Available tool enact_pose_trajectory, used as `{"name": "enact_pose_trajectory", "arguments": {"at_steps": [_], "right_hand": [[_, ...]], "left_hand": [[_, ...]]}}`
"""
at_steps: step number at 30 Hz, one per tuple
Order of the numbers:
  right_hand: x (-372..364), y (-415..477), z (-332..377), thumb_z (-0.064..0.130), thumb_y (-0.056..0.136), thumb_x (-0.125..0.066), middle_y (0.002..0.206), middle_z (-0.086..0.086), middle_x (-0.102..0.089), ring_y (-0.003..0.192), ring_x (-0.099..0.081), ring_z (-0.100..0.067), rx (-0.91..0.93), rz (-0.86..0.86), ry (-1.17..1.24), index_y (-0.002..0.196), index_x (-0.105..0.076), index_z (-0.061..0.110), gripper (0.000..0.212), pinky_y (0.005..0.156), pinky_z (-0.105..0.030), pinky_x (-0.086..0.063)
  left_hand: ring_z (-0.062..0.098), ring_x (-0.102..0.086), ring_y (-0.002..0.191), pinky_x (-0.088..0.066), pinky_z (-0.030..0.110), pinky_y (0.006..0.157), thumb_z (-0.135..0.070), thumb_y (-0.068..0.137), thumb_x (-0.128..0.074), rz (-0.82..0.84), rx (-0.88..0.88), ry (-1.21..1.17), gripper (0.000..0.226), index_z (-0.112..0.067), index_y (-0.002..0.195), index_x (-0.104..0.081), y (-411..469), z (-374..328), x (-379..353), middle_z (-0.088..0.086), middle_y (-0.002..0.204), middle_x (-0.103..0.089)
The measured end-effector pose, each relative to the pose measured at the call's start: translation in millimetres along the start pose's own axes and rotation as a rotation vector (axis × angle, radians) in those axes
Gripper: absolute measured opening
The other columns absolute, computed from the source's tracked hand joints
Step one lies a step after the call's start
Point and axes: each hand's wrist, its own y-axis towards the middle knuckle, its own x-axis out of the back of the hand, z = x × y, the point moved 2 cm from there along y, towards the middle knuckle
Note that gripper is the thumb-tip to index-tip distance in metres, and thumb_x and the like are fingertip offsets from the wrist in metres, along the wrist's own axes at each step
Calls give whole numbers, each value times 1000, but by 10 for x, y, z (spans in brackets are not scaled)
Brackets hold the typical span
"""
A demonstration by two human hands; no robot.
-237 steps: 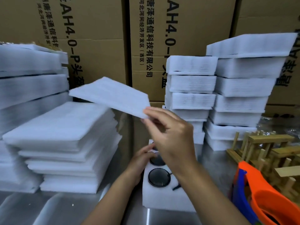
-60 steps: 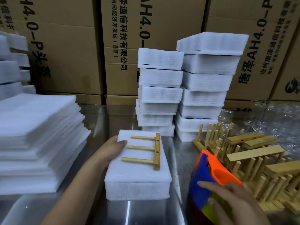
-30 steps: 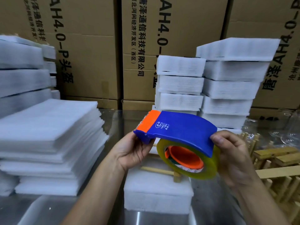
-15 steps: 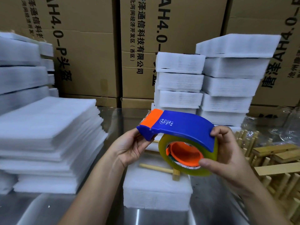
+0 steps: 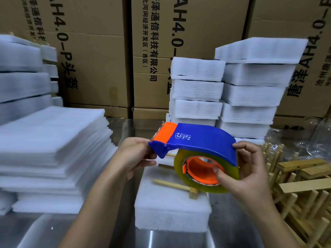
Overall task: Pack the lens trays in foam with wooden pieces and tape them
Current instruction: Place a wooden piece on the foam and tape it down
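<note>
A blue and orange tape dispenser (image 5: 200, 140) with a yellowish tape roll (image 5: 231, 172) hangs in the air above the foam-covered lens tray (image 5: 170, 204). My right hand (image 5: 245, 174) grips the roll, thumb in the orange core and fingers over the blue back. My left hand (image 5: 134, 156) pinches the dispenser's front end under the orange blade. A wooden comb-shaped piece (image 5: 172, 184) lies on top of the foam tray, partly hidden behind the dispenser.
A stack of thin foam sheets (image 5: 52, 154) lies at the left. Two piles of foam-packed trays (image 5: 231, 90) stand behind. Several wooden pieces (image 5: 300, 176) are heaped at the right on the metal table (image 5: 232, 235). Cardboard boxes (image 5: 100, 51) form the back wall.
My right hand picked the dispenser up from the table's right; both hands now hold it above the tray. In the last second my right thumb moved into the core.
</note>
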Motion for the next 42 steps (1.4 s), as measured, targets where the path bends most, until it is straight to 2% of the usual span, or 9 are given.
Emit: {"name": "enact_pose_trajectory", "arguments": {"at_steps": [9, 13, 18, 24, 26, 30, 33, 37, 42], "right_hand": [[224, 245, 190, -8, 60, -80, 114, 23, -60, 95, -65, -5, 26, 191, -101, 114, -58, 54, 85, 70, -18, -56], [673, 332, 270, -15, 60, -75, 111, 24, -64, 90, -68, -7, 8, 193, -171, 117, -59, 53, 90, 70, -21, -57], [1266, 589, 339, 58, 40, -88, 114, 31, -61, 108, -57, 4, -147, 299, -260, 133, -48, 33, 104, 97, -20, -46], [1156, 643, 263, -6, 62, -78, 120, 19, -59, 97, -64, -1, -73, 359, -449, 126, -55, 47, 87, 71, -16, -55], [1075, 657, 206, -9, 65, -75, 116, 25, -59, 94, -65, 0, -131, 379, -423, 123, -56, 51, 86, 65, -18, -56], [992, 617, 145, -16, 68, -71, 114, 34, -58, 92, -65, 3, -195, 437, -392, 112, -59, 58, 87, 66, -14, -54], [966, 558, 82, -12, 72, -71, 110, 33, -61, 79, -69, -9, -271, 488, -440, 113, -57, 60, 84, 61, -25, -57], [977, 514, 15, -14, 71, -71, 109, 34, -61, 79, -67, -2, -304, 494, -436, 109, -57, 62, 86, 58, -15, -52], [975, 490, -5, -6, 71, -75, 111, 38, -56, 79, -68, -9, -367, 501, -539, 115, -52, 64, 86, 65, -36, -58]], "left_hand": [[6, -57, 46, -48, 20, 48, -14, 88, -63, -92, -175, 97, 21, -8, 70, -72, 4, -193, 96, -2, 48, -61], [8, -59, 45, -55, 29, 60, -21, 87, -66, -367, -298, 210, 23, -10, 67, -70, -49, -300, 412, -5, 43, -59], [29, -66, 61, -57, 43, 75, -26, 88, -66, -442, -304, 554, 36, -10, 56, -67, -117, -210, 549, 9, 54, -64], [30, -61, 72, -42, 29, 62, -29, 94, -55, -452, -140, 996, 39, -3, 65, -62, 62, 66, 431, 13, 75, -67], [31, -64, 86, -46, 31, 69, -28, 95, -54, -425, -61, 1044, 34, 0, 79, -66, 127, 177, 445, 12, 92, -69], [27, -64, 78, -48, 31, 68, -25, 95, -51, -363, 8, 1138, 26, -5, 90, -67, 132, 375, 434, 8, 83, -65], [27, -63, 77, -44, 30, 66, -26, 96, -51, -265, 47, 1172, 27, -4, 82, -58, 118, 531, 382, 10, 88, -64], [26, -58, 84, -44, 32, 70, -22, 95, -48, -133, 64, 1207, 29, -5, 71, -47, 78, 692, 258, 13, 97, -63], [26, -57, 98, -39, 29, 72, -14, 93, -40, -6, 47, 1301, 18, -15, 75, -38, 0, 753, 133, 8, 105, -57]]}}
